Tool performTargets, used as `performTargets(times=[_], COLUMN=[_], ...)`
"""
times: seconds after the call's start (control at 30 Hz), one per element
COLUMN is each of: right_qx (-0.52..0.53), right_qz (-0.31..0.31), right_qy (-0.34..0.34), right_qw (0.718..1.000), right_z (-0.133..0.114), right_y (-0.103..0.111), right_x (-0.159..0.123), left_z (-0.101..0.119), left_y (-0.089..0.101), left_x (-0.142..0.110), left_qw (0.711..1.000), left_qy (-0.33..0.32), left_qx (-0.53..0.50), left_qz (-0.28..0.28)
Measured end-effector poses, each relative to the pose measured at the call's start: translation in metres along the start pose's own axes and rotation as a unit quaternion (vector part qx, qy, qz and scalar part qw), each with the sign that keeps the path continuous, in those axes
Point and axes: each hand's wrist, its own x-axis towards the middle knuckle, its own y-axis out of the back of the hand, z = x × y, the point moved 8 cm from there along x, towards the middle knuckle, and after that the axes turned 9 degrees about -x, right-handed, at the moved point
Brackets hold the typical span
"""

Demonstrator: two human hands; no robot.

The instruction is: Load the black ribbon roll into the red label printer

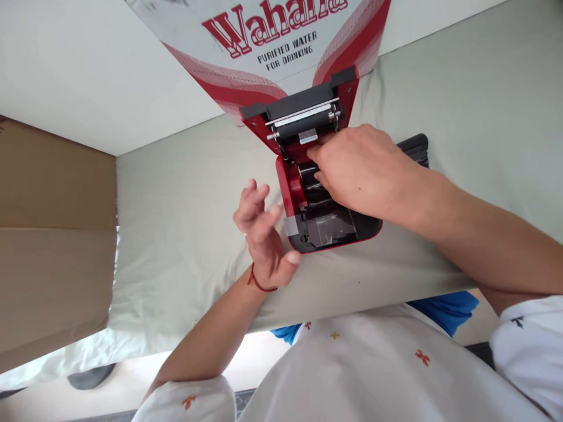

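**Fingers [314, 154] at the Foot of a Raised Lid**

The right hand [365, 170] bends into the red-and-black device [285, 190], its visible fingertips slightly parted at the base of the raised lid [299, 102]; the others are hidden behind the hand, so I cannot tell whether they pinch anything. The fingers of the left hand [267, 234] are loosely curled, apart and free of any object, just beside the device's left edge (whether its thumb meets the front corner is unclear).

The device lies on the cloth-covered table [176, 205], near the front edge, with a printed carton [285, 44] behind it.

The likeliest trouble is the lid. No prop shows, so a bump from the knuckles could bring it down, with its roller [304, 125], on the fingers. The glossy black film [314, 186] in the bay looks thin; a fingernail or hasty tug might crease or tear it. With the left hand not steadying the body, a sideways push could turn the device or ruck the loose cloth beneath it. The black object [416, 147] beyond the right hand, partly concealed, could be nudged by the forearm.
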Motion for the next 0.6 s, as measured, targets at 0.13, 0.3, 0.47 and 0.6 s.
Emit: performTargets(times=[0.13,0.3,0.47,0.6], right_qx=[-0.004,0.056,0.048,0.017], right_qz=[-0.004,0.139,0.266,0.150], right_qy=[0.071,0.030,-0.017,0.028], right_qw=[0.997,0.988,0.963,0.988], right_z=[-0.003,0.018,0.037,0.032], right_y=[0.011,0.056,0.077,0.062], right_x=[-0.012,-0.046,-0.048,-0.029], left_z=[0.014,0.030,0.030,0.022], left_y=[-0.005,-0.012,-0.010,-0.008], left_x=[-0.008,-0.004,-0.003,-0.010], left_qw=[0.993,0.981,0.979,0.984], left_qy=[-0.079,-0.150,-0.153,-0.134], left_qx=[0.060,0.096,0.117,0.095], left_qz=[-0.056,-0.077,-0.073,-0.073])
